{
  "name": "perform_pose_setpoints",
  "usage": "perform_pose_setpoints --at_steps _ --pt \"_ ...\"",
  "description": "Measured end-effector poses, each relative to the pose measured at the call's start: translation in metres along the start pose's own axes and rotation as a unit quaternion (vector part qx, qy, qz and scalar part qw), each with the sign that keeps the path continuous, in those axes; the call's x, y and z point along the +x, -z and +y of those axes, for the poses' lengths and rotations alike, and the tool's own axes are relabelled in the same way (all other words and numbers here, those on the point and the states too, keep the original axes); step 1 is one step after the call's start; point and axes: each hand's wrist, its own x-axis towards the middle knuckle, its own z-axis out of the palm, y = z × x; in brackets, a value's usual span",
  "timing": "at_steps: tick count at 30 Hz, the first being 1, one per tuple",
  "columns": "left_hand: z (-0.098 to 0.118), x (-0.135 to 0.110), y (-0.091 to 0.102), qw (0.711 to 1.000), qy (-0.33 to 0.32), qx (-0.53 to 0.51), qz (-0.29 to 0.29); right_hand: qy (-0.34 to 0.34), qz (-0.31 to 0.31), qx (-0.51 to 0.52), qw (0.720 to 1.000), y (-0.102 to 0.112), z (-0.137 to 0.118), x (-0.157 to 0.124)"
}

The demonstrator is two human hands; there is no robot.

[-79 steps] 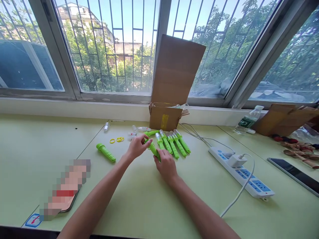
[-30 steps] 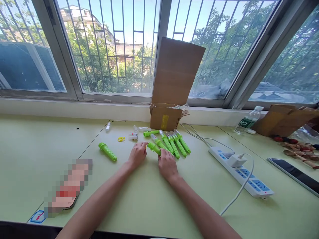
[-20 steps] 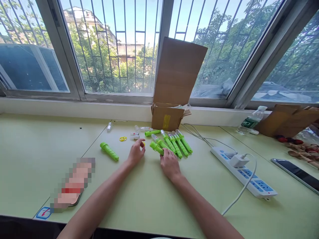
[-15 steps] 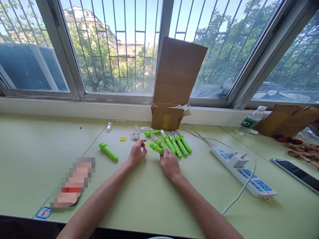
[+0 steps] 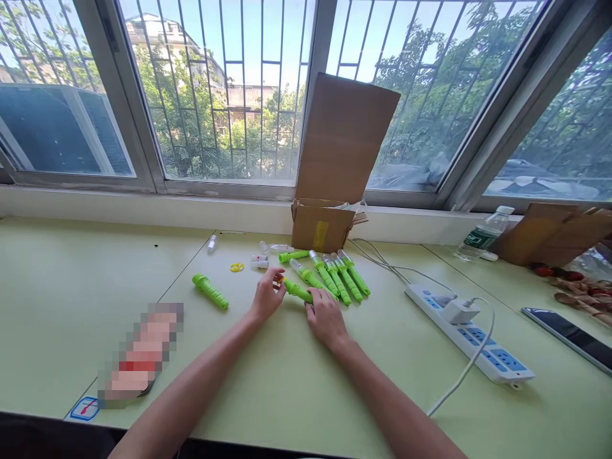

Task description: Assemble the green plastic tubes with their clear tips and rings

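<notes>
My right hand (image 5: pixel 327 317) is closed around a green plastic tube (image 5: pixel 297 291) with a threaded end, low over the table. My left hand (image 5: pixel 268 294) pinches a small yellow ring (image 5: pixel 282 280) against the tube's left end; fingers partly cover it. Just right of them lie several green tubes (image 5: pixel 351 277) with clear tips, side by side. Left of my left hand, a loose green tube (image 5: pixel 211 292) rests on the table. Beyond it are yellow rings (image 5: pixel 237 267) and small clear and white caps (image 5: pixel 259 261).
An open cardboard box (image 5: pixel 315 226) stands against the window sill. At right are a white power strip (image 5: pixel 471 335) with cables, a water bottle (image 5: pixel 485 234) and a phone (image 5: pixel 571 338). A blurred-out object (image 5: pixel 143 354) lies at front left.
The green tube in my right hand has turned and shifted slightly left and down. My left hand has moved right, bringing the yellow ring to the tube's end.
</notes>
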Motion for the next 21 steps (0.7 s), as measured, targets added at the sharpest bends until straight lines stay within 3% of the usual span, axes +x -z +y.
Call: perform_pose_setpoints --at_steps 7,11,17,21 --pt "0.003 0.001 0.002 0.999 0.026 0.013 0.021 0.016 0.007 0.02 1.0 -0.001 -0.001 0.0" --pt "0.004 0.003 0.003 0.996 0.079 -0.051 -0.002 0.028 0.012 0.03 0.999 -0.002 0.0 -0.001" --pt "-0.002 0.005 0.005 0.947 0.208 -0.238 -0.045 0.029 0.029 0.038 0.998 -0.003 0.005 0.001" --pt "-0.007 0.005 0.007 0.927 0.241 -0.277 -0.075 0.028 0.031 0.041 0.998 -0.004 0.006 0.002"
